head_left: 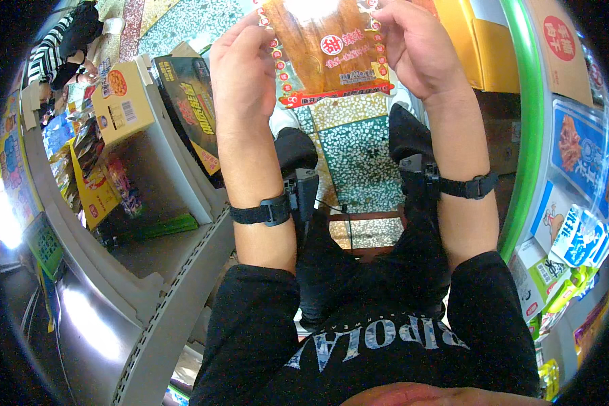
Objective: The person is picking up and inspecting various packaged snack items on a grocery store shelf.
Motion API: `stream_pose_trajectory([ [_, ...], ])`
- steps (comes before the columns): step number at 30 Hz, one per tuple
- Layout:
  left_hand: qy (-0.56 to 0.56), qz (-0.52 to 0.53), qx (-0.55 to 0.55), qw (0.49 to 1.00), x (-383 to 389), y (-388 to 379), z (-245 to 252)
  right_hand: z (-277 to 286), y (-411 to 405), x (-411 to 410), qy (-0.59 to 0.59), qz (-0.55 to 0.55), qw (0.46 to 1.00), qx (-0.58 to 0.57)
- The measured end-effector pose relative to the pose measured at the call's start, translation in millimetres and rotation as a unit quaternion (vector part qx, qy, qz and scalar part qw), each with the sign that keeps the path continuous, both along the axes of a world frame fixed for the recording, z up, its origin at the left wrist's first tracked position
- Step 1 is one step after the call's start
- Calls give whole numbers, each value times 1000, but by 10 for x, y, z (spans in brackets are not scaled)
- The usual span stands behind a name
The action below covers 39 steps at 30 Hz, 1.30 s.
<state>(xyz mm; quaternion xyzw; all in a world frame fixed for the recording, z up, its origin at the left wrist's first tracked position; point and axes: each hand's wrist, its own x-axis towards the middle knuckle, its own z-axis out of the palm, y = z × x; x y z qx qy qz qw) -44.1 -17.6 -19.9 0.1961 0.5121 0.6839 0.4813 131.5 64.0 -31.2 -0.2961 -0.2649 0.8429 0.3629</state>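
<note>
My left hand [246, 68] and my right hand [418, 45] grip opposite side edges of a clear plastic snack packet [314, 63]. Flat, orange-brown food strips show through its film, which bears printed writing and a red band along the lower edge. The packet is held up flat in front of me, above the floor. Its far end runs past the top of the view, and glare whitens part of it. My right thumb lies over the packet's right edge. The left fingertips are mostly hidden behind the packet's left side.
To the left stands a metal shelf [182, 264] with a yellow carton [124, 104] and a dark display box [188, 101]. On the right, a green-edged shelf [525, 127] carries snack packs. Another person in a striped sleeve [51, 56] is at upper left. Terrazzo floor [358, 157] lies below.
</note>
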Motion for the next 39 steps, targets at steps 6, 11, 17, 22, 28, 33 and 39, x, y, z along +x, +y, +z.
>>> stream_pose_trajectory([
  [6, 27, -5, -20, 999, -104, -26, -58, -109, 42, 22, -2, 22, 997, 73],
  [11, 19, 9, -22, 1000, -65, -5, -36, 65, -20, -32, -62, 41, 996, 52],
  [17, -27, -56, 2, 998, -168, -42, -90, 114, -15, -33, -78, 34, 994, 69],
  [22, 68, -69, -12, 995, -20, -31, 15, 34, 6, -15, -87, -42, 992, 80],
  [28, 57, -72, -46, 995, -106, -61, -59, -19, 20, 33, -130, -38, 987, 88],
  [33, 35, -42, -22, 998, -78, -44, -34, -84, 44, 175, -16, 27, 991, 133],
  [39, 33, -49, 9, 998, -134, -32, -71, 84, 32, 51, -77, 58, 991, 98],
])
